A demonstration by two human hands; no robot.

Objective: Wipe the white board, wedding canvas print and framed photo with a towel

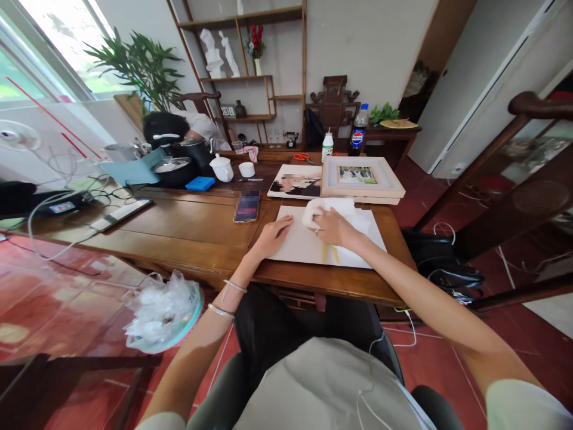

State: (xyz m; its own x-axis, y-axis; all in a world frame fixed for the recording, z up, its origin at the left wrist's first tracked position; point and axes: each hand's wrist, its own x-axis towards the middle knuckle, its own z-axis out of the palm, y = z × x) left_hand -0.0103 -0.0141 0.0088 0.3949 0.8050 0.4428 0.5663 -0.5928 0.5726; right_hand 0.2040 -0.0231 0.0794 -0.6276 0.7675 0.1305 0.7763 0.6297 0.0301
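White and flat, a board (290, 246) lies on the brown wooden bench (201, 221) right in front of the seated person. At its left side the left hand (274, 236) rests palm down with fingers loosely stretched, gripping nothing, probably steadying it. Over the board's far half the right hand (333, 227) has its fingers curled around a white wad (310, 215), seemingly soft, and bears down with it; white sheeting (364, 221) lies just beside that hand, and yellow strips (330, 255) show nearer the board's front edge. The step in hand looks like pressing or rubbing the surface, and working on across it would call for even pressure with the board held from sliding. Behind the board, a photo panel (290, 182) and a picture frame (391, 179) stand close along its far edge, so there is little room that way. Its front edge lies near the bench's front edge, and only a narrow strip of wood shows to its right. More room runs to the board's left, though the phone (247, 207) lies near its far left corner.
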